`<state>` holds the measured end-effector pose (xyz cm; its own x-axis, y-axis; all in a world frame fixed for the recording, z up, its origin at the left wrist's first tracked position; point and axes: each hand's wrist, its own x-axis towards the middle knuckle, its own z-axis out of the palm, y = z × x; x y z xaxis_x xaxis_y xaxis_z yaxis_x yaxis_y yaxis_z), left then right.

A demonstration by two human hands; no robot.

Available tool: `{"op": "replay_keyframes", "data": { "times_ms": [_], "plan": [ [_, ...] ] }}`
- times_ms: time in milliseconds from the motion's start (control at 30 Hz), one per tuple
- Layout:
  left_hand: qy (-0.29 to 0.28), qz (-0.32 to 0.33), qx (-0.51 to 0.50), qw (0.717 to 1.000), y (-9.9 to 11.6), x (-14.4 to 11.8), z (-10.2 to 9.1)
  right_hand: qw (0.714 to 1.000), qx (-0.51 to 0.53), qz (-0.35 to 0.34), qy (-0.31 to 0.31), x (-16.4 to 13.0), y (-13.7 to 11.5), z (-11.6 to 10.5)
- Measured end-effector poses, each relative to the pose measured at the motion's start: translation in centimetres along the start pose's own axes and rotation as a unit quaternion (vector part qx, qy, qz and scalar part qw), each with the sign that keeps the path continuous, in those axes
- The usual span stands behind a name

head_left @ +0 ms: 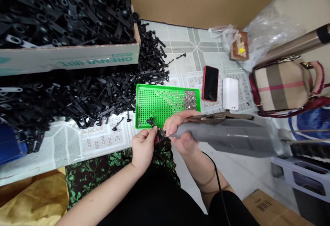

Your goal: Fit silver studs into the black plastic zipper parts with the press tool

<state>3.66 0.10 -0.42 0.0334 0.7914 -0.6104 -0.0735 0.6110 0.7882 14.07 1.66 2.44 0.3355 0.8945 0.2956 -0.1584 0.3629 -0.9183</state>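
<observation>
My left hand (143,146) pinches a small black plastic strap part (152,122) just in front of a green perforated tray (154,104). My right hand (180,131) is wrapped around a grey electric screwdriver (227,135), whose tip meets the black part beside my left fingers. The tray holds a heap of small silver screws (190,99) in its right corner. A black cable (219,181) runs down past my right forearm.
A cardboard box (69,59) full of black parts stands at the upper left, with a loose pile (85,92) spilled below it. A red phone (210,83), a white case (230,93) and a plaid bag (283,83) lie right of the tray.
</observation>
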Motion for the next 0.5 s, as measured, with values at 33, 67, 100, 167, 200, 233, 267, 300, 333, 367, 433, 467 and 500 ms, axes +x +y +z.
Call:
{"op": "replay_keyframes", "data": {
  "times_ms": [33, 67, 100, 167, 200, 233, 267, 300, 333, 367, 433, 467, 500],
  "plan": [
    [-0.001, 0.001, -0.006, 1.0, 0.0, 0.0, 0.0, 1.0, -0.002, 0.004, -0.016, -0.1, -0.1, -0.1],
    [-0.002, 0.002, -0.012, 1.0, 0.1, 0.0, 0.0, 0.999, -0.004, 0.008, -0.037, -0.3, -0.2, -0.2],
    [-0.003, 0.002, -0.018, 1.0, 0.2, -0.1, 0.0, 0.998, -0.007, 0.012, -0.058, -0.4, -0.3, -0.4],
    [-0.006, 0.001, -0.025, 1.0, 0.3, -0.1, 0.1, 0.994, -0.02, 0.033, -0.099, -0.5, -0.7, -0.6],
    [-0.005, -0.001, -0.028, 1.0, 0.4, -0.1, 0.1, 0.992, -0.029, 0.047, -0.113, -0.5, -0.8, -0.7],
    [-0.003, -0.002, -0.028, 1.0, 0.4, -0.1, 0.1, 0.99, -0.035, 0.063, -0.123, -0.5, -1.0, -0.7],
    [-0.002, -0.003, -0.023, 1.0, 0.4, -0.1, 0.1, 0.988, -0.036, 0.076, -0.133, -0.4, -1.0, -0.8],
    [-0.001, -0.002, -0.015, 1.0, 0.4, -0.1, 0.0, 0.987, -0.026, 0.078, -0.137, -0.2, -1.0, -0.9],
    [-0.003, -0.002, -0.003, 1.0, 0.4, -0.1, -0.1, 0.99, -0.007, 0.064, -0.128, 0.0, -1.0, -1.1],
    [-0.006, -0.003, 0.01, 1.0, 0.4, 0.0, -0.2, 0.994, 0.015, 0.037, -0.103, 0.4, -0.8, -1.3],
    [-0.022, -0.007, 0.029, 0.999, 0.3, 0.0, -0.4, 0.999, 0.036, -0.033, -0.017, 1.1, -0.4, -2.1],
    [-0.031, -0.011, 0.032, 0.999, 0.2, 0.0, -0.5, 0.997, 0.031, -0.061, 0.03, 1.4, -0.2, -2.6],
    [-0.037, -0.015, 0.028, 0.999, 0.2, 0.0, -0.6, 0.995, 0.017, -0.076, 0.066, 1.6, 0.0, -3.1]
  ]
}}
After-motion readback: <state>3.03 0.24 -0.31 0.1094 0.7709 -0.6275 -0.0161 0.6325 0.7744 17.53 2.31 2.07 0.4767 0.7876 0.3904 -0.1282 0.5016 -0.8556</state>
